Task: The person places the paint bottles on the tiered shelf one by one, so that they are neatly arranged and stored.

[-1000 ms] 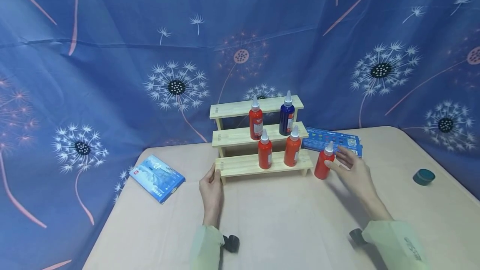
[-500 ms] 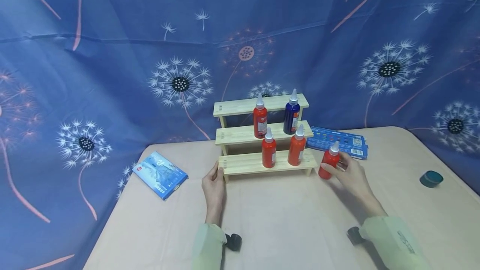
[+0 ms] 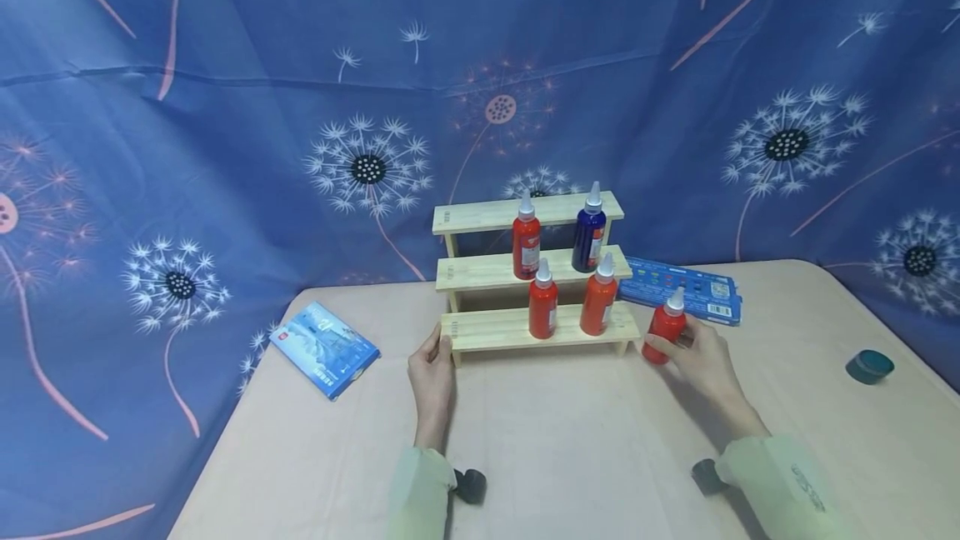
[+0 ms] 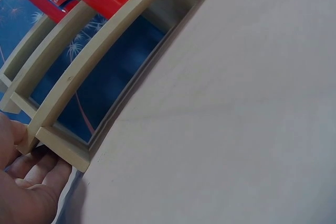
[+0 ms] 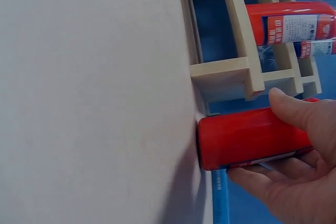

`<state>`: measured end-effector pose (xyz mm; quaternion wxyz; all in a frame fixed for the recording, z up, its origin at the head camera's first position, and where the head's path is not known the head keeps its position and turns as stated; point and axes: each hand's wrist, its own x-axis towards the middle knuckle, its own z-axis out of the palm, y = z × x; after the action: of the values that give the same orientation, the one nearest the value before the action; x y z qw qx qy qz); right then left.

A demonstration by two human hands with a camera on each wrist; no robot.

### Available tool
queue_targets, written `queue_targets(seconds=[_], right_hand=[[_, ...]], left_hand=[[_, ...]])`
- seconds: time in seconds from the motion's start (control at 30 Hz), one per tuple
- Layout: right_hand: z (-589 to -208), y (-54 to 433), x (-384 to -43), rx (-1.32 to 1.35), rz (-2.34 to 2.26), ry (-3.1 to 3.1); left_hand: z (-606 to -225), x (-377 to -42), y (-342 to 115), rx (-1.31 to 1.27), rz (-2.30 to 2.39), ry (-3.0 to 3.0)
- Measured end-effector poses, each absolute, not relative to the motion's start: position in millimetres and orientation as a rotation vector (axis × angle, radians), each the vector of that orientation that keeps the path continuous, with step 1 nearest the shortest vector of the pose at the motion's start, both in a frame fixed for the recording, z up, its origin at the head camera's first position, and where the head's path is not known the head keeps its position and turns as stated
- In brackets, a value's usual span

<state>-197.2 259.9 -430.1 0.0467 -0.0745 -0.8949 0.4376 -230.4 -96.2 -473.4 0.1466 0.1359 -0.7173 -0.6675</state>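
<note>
A three-step wooden display rack stands on the table, carrying several squeeze bottles with pointed grey caps. Two orange-red bottles are on the lowest step. On the middle step are a red bottle and a dark blue bottle. My left hand grips the left end of the lowest step, thumb on top and fingers beneath in the left wrist view. Beside the rack's right end, my right hand holds another red bottle between thumb and fingers, its base right at the tabletop.
A light blue box lies flat at the left. Behind the held bottle lies a blue printed box. A dark green round object is near the table's right edge. A blue dandelion-print curtain hangs behind the table.
My right hand has closed its grip round the red bottle beside the rack. The whole view has shifted slightly. My left hand stays at the rack's left end.
</note>
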Motion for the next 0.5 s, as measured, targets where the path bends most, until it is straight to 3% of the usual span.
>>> queue_targets(seconds=[0.5], right_hand=[[-389,243,-171,-0.194,1.302,-2.739]], left_hand=[[-471,-227,-96,0.369,-1.907,-2.065]])
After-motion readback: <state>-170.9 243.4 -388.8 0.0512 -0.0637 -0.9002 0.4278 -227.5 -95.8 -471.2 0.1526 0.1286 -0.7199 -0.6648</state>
